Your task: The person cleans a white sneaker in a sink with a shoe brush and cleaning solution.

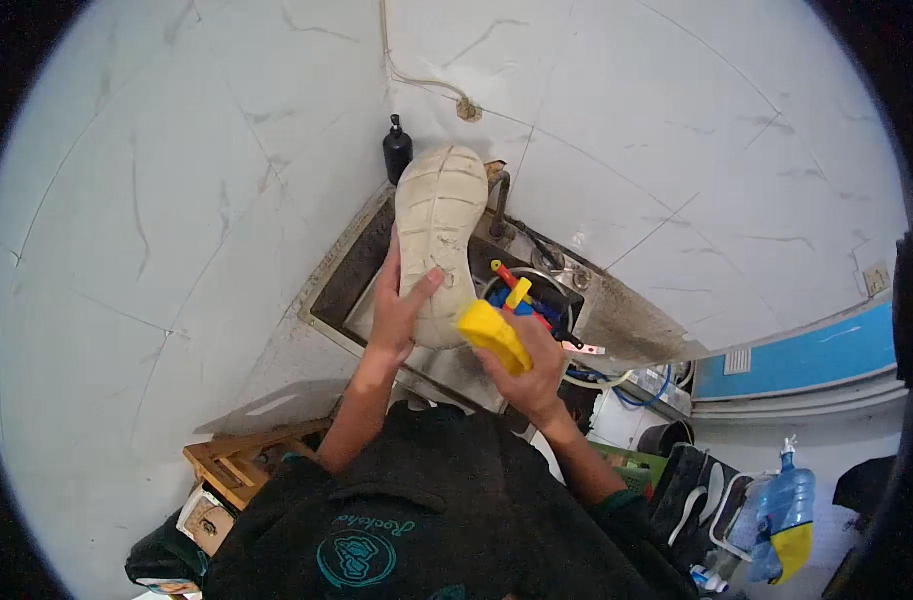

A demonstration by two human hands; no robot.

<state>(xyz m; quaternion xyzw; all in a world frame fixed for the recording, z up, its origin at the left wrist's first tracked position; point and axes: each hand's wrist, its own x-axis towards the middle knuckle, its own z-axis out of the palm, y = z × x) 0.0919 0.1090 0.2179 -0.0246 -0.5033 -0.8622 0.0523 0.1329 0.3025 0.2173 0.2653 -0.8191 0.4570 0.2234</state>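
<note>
A cream shoe (442, 210), its sole turned toward me, is held over the sink (352, 265). My left hand (402, 305) grips its left side, the thumb lying across the sole. My right hand (527, 360) is closed round a yellow brush (494, 335) near the shoe's lower right edge; whether the brush touches the sole is hard to tell. Just right of the shoe, a round container (574, 310) in the sink holds brushes with red, yellow and blue handles.
Behind the shoe are a black pump bottle (398, 150) and a faucet (499, 205). A wooden stool (232, 465) is at lower left. At lower right are dark shoes (692, 490) and a blue plastic bottle (789, 500). Tiled walls rise behind the sink.
</note>
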